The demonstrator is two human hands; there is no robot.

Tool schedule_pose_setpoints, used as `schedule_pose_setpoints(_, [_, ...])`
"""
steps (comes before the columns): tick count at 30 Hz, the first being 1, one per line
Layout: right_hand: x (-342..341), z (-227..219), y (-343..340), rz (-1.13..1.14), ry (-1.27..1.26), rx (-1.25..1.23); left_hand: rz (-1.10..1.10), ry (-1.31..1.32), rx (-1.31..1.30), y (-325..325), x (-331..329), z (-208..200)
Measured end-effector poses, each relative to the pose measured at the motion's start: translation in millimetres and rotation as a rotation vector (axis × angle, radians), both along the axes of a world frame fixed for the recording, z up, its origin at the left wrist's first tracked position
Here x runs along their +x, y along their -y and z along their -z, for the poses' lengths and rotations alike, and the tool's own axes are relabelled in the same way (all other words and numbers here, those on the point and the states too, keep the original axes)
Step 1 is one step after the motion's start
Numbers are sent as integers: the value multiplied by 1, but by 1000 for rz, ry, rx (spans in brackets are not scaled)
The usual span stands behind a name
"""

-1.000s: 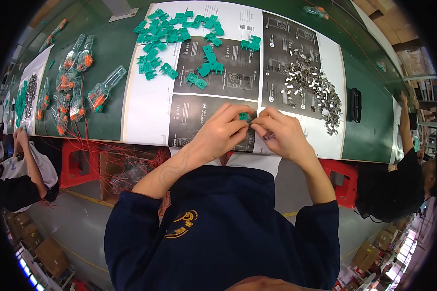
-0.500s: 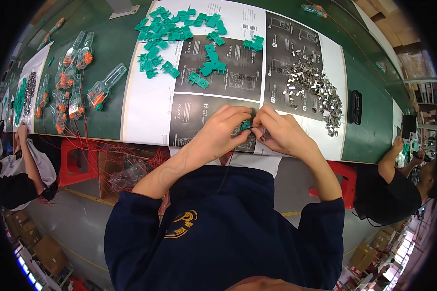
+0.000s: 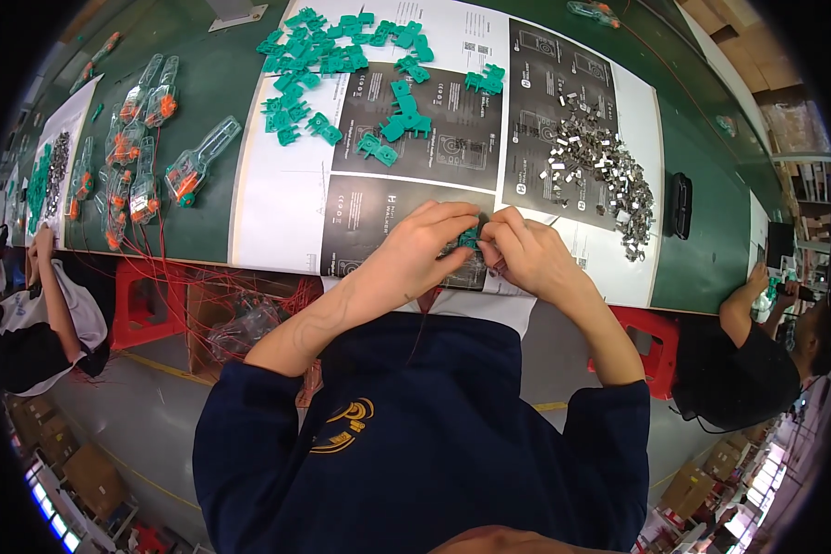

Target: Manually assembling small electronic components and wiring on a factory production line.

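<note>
The sheet (image 3: 282, 212) lies on the green table (image 3: 208, 235), and both hands are above the near edge of this sheet, close to its middle. The left hand (image 3: 425, 245) holds a green part (image 3: 469, 238) between thumb and fingers, which are narrow. The right hand (image 3: 537, 256) comes from the other side, with its fingertips bent together and set close against the same part. I cannot tell if these fingers also hold some small piece, because they hide it.

On the far left area of the sheet there is a loose pile of green parts (image 3: 316, 57), and several others lie between this pile and the hands. On the right area of the sheet metal pieces (image 3: 609, 166) are heaped in a long band. Just beside the right edge of the sheet lies a black case (image 3: 681, 205).

To the left of the sheet there are clear shells (image 3: 145, 189) with orange ends, and red wires (image 3: 162, 263) run from them over the table edge.
</note>
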State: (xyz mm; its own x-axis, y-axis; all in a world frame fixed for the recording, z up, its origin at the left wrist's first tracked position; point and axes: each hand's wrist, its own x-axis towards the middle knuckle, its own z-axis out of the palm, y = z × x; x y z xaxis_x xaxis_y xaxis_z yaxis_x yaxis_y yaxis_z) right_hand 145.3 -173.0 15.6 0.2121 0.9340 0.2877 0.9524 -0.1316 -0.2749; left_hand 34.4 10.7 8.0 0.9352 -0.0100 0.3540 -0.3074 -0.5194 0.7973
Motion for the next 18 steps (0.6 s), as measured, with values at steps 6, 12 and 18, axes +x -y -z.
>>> schedule_pose_setpoints(6, [-2, -1, -1, 8, -20, 7, 94, -212, -145, -10, 6, -6])
schedule_pose_setpoints(12, [1, -4, -2, -6, -22, -42, 94, -189, -122, -9, 6, -7])
schedule_pose_setpoints(18, [1, -15, -5, -3, -114, -63, 37, -65, -16, 1, -3, -4])
